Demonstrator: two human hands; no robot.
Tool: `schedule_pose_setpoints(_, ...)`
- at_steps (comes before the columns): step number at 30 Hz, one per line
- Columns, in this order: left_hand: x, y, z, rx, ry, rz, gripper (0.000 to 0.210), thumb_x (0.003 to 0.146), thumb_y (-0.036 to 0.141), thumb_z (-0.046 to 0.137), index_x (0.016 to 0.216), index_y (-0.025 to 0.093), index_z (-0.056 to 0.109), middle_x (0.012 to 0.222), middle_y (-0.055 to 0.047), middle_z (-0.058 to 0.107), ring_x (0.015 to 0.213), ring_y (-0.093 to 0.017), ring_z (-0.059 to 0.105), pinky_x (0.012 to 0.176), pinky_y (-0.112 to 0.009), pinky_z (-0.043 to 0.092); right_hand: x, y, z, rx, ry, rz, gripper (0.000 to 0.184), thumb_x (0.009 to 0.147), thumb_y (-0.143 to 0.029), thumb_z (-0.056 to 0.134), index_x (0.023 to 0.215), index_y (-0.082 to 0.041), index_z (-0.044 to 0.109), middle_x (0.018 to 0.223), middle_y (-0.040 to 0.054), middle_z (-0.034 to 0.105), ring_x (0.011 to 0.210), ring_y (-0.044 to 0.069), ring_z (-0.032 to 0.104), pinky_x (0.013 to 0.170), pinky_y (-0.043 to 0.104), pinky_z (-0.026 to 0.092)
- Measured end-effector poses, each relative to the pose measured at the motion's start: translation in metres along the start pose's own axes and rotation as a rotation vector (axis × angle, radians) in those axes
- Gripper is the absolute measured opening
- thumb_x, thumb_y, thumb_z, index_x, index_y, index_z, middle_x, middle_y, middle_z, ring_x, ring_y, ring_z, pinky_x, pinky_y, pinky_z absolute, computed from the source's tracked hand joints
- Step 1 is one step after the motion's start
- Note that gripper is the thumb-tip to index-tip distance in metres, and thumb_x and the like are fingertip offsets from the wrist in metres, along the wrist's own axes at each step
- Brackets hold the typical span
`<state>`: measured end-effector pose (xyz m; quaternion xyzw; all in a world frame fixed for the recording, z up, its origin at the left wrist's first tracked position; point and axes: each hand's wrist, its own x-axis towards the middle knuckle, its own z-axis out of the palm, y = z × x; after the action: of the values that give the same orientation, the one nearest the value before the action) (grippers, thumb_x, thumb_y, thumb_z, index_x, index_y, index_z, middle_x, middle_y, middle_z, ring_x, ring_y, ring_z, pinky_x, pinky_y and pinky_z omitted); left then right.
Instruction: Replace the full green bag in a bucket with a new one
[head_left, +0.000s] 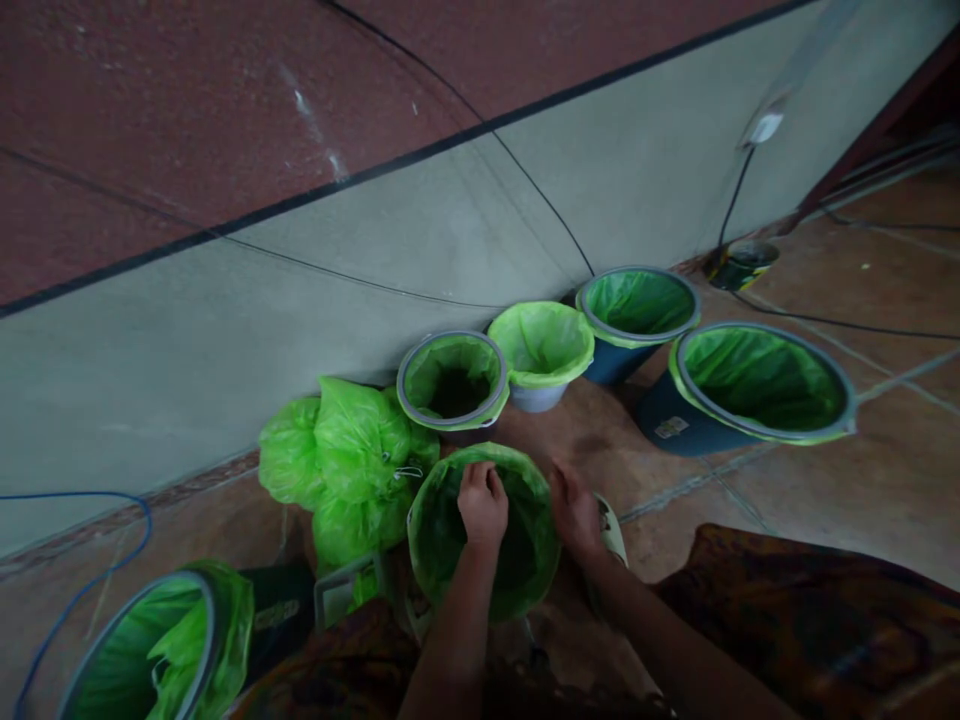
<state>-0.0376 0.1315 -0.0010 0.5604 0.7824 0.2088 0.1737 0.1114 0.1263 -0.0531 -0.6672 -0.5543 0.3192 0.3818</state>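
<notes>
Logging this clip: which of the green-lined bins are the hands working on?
The nearest bin with the green plastic liner, just below the grey-rimmed bin. Both hands, left and right, are at its rim; the others stand untouched.

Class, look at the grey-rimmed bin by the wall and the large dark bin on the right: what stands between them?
In the head view, a white bin and a blue bin, both green-lined.
</notes>
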Motion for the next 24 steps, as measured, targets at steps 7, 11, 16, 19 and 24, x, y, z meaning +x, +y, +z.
schedule_pose_setpoints(7,0.027,-0.005,0.000,0.183,-0.147,0.489,0.027,0.094,0.029,0.051,0.117,0.026,0.066,0.129,-0.004,0.063,0.120,-0.022,0.051,0.107,-0.041,0.040,0.016,-0.018,0.018,-0.233,-0.291,-0.082,0.044,0.095,-0.024,0.035,0.132,-0.011,0.057,0.127,0.0150,0.065,0.118,0.024,0.060,0.102,0.036,0.046)
schedule_pose_setpoints(11,0.048,-0.016,-0.004,0.333,-0.250,0.428,0.030,0.095,0.025,0.046,0.121,0.027,0.063,0.125,-0.003,0.066,0.117,-0.022,0.051,0.104,-0.040,0.039,0.015,-0.014,0.023,-0.333,-0.432,0.008,0.045,0.096,-0.019,0.034,0.138,-0.011,0.049,0.111,0.0130,0.072,0.096,0.021,0.068,0.085,0.030,0.049)
schedule_pose_setpoints(16,0.060,-0.024,-0.012,0.451,-0.276,0.206,0.032,0.094,0.021,0.044,0.121,0.021,0.062,0.119,-0.009,0.067,0.114,-0.024,0.055,0.102,-0.040,0.039,0.015,-0.014,0.022,-0.361,-0.442,0.052,0.038,0.097,-0.021,0.035,0.127,-0.008,0.055,0.103,0.0140,0.073,0.092,0.021,0.068,0.081,0.027,0.046)
schedule_pose_setpoints(19,0.056,-0.028,-0.023,0.467,-0.274,0.121,0.042,0.090,0.017,0.049,0.132,0.017,0.055,0.129,-0.013,0.063,0.122,-0.026,0.053,0.106,-0.042,0.037,0.012,-0.017,0.018,-0.314,-0.412,0.049,0.043,0.095,-0.026,0.038,0.131,-0.007,0.052,0.109,0.0154,0.071,0.099,0.024,0.068,0.086,0.029,0.047)
schedule_pose_setpoints(24,0.033,-0.045,-0.067,0.416,-0.185,-0.061,0.057,0.085,0.021,0.057,0.141,0.017,0.046,0.141,-0.014,0.055,0.131,-0.028,0.048,0.109,-0.042,0.036,0.006,-0.015,-0.007,-0.099,-0.195,0.130,0.058,0.093,-0.046,0.041,0.138,-0.010,0.046,0.116,0.0164,0.069,0.106,0.026,0.066,0.090,0.035,0.050)
